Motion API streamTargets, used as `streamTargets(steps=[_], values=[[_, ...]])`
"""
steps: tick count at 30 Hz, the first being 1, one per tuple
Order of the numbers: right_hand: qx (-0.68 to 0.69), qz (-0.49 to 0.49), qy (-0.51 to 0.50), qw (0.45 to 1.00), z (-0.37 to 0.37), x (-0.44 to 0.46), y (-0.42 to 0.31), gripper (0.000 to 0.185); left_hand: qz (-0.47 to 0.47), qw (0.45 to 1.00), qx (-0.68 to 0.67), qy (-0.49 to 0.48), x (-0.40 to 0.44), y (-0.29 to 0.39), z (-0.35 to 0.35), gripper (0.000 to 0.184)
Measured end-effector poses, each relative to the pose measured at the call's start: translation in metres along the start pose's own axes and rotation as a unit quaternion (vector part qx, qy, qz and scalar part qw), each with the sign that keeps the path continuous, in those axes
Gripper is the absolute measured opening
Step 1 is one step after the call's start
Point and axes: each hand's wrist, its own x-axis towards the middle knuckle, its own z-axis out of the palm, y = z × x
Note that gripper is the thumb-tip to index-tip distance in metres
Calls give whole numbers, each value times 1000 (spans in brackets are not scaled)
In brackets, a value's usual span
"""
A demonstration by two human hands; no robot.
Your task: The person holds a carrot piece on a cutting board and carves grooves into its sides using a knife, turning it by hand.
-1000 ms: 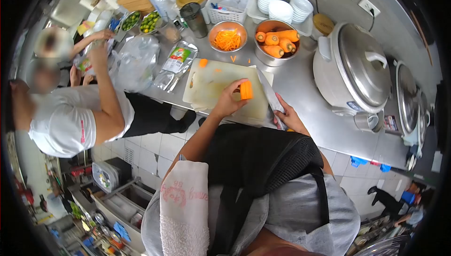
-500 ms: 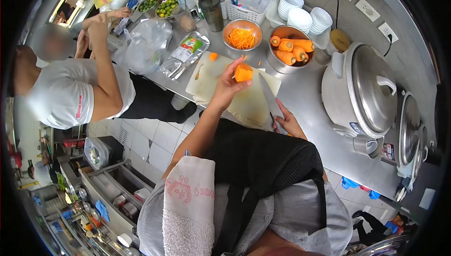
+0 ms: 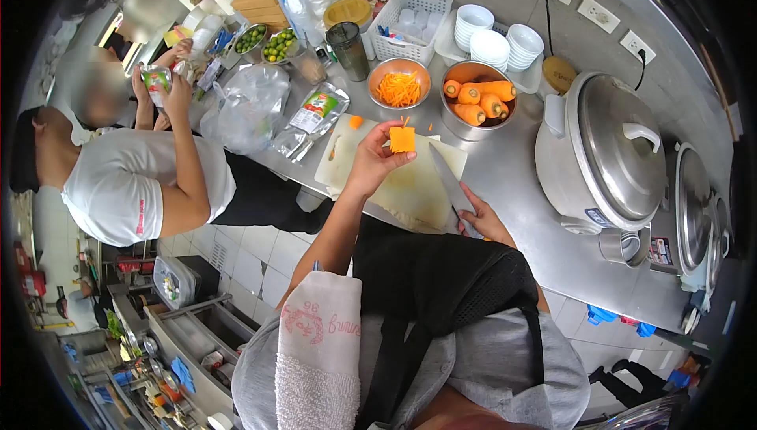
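Between the fingers of my left hand [image 3: 374, 160] is a squared-off carrot piece [image 3: 402, 140], held up above the white cutting board [image 3: 339, 150]. My right hand [image 3: 482, 217] grips a knife [image 3: 448, 175] by its handle, the blade slanting over the board's right side toward the carrot piece. A small orange carrot end [image 3: 356, 122] lies at the board's far left corner. Behind the board stand a metal bowl of shredded carrot [image 3: 399, 89] and a larger metal bowl [image 3: 471, 129] with several whole peeled carrots [image 3: 490, 105].
A silver pouch [image 3: 313, 118] and a clear plastic bag [image 3: 248, 106] lie left of the board. On the right stands a large lidded cooker [image 3: 564, 170]. White bowls [image 3: 489, 50] and a white basket [image 3: 410, 24] line the back. A co-worker in a white shirt [image 3: 118, 189] stands at left.
My left hand has turned the carrot piece so a flat square face shows. The knife stays over the board's right side. The co-worker now holds up a pouch.
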Motion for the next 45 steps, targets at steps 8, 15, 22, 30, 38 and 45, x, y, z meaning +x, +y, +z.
streamTargets(steps=[8,15,22,30,38,45], values=[[-49,-64,3,997,-5,8,17,79,-48,991,31,-122,-3,8,-24,58],[-85,-80,1,993,-13,18,25,81,-11,981,4,-192,-6,24,-54,61],[-18,24,14,999,19,-11,-39,81,-18,980,5,-197,-9,19,-70,67],[-44,-21,22,999,4,5,-6,77,-54,979,9,-195,-14,17,-75,66],[-207,-132,29,969,-23,28,40,77,-47,969,-25,-240,-13,25,-71,62],[-21,15,18,1000,6,-1,-13,76,-78,964,-30,-252,-13,29,-69,59]])
